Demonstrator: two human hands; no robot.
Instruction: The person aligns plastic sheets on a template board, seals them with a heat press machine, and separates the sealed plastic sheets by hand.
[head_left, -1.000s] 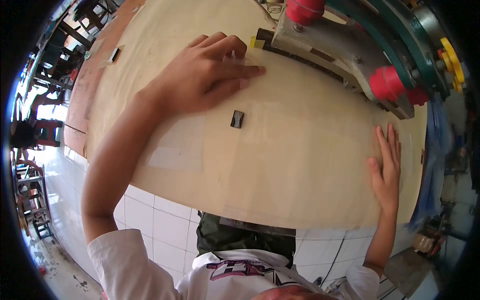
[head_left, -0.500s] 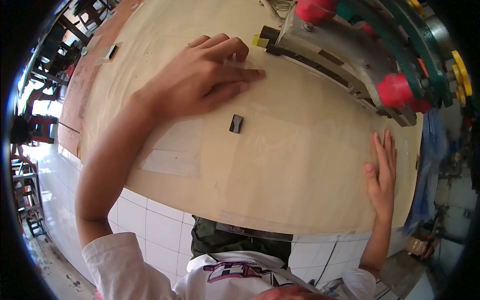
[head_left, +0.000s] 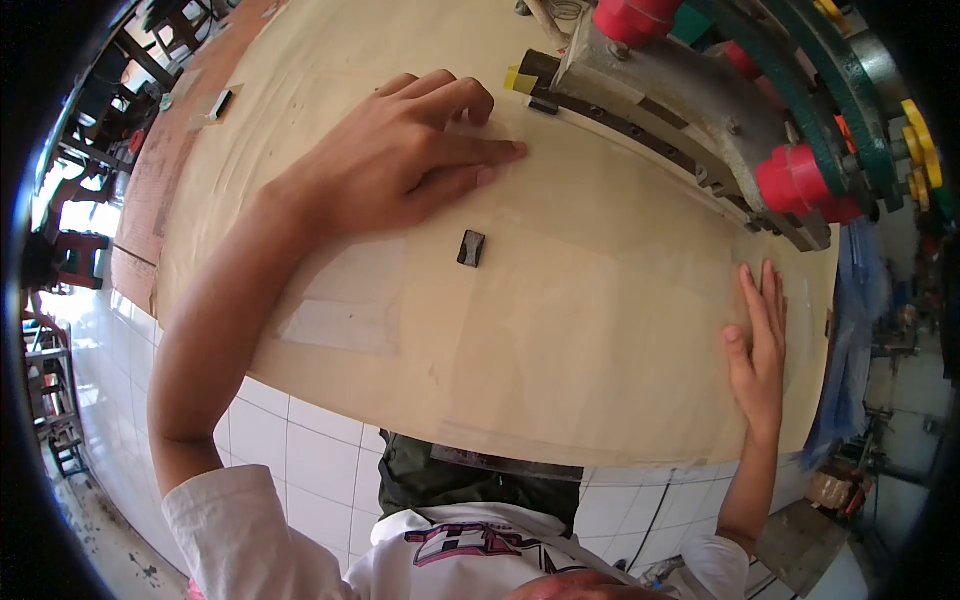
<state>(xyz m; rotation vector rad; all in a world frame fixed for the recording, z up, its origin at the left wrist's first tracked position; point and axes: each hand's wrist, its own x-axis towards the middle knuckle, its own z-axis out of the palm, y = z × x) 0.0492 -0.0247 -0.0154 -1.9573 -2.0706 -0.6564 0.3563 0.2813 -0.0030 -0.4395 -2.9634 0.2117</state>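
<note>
My left hand [head_left: 410, 155] rests on the paper-covered table [head_left: 560, 340], its index finger and thumb stretched toward the machine and the other fingers curled. Nothing shows between its fingers. A small black block [head_left: 471, 248] lies on the table just below and right of this hand. My right hand [head_left: 760, 350] lies flat near the table's right end, fingers stretched and thumb apart, holding nothing. Above it stands a green and grey machine [head_left: 690, 125] with red knobs [head_left: 793, 180] and a long metal bar close over the tabletop.
Another small dark piece [head_left: 221, 104] lies at the table's upper left. Blue plastic sheeting [head_left: 850, 320] hangs off the right end. A yellow wheel [head_left: 922, 155] sits on the machine's right side. Stools and a rack stand on the floor at left.
The view has shifted a little, so the machine sits slightly further right. My right hand has shifted slightly left in view. My left hand keeps nearly the same pose.
</note>
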